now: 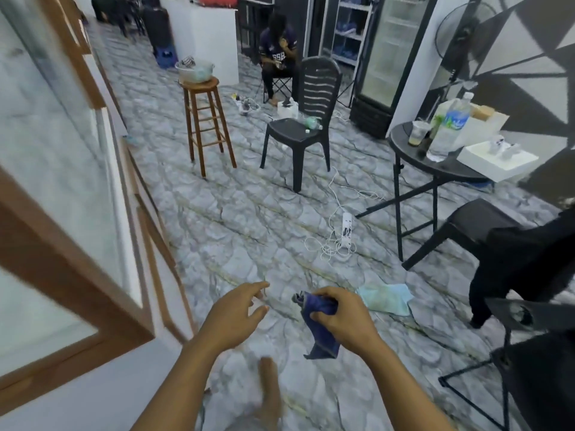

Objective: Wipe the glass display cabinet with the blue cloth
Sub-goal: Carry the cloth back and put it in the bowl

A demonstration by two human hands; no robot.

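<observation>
My right hand [340, 318] grips a bunched dark blue cloth [320, 331] low in the middle of the view, and a corner of the cloth hangs below the fist. My left hand [233, 312] hovers just left of the cloth with fingers relaxed and spread, holding nothing. The glass display cabinet [71, 188], with its brown wooden frame and glass panes, runs along the left side of the view, a short way left of my left hand. Neither hand touches it.
A light blue cloth [385, 298] lies on the patterned floor to the right. A power strip with white cables [345, 228] lies ahead. A wooden stool [207, 119], black chair [298, 126], round black table [435, 169] and a seated person [278, 57] stand beyond.
</observation>
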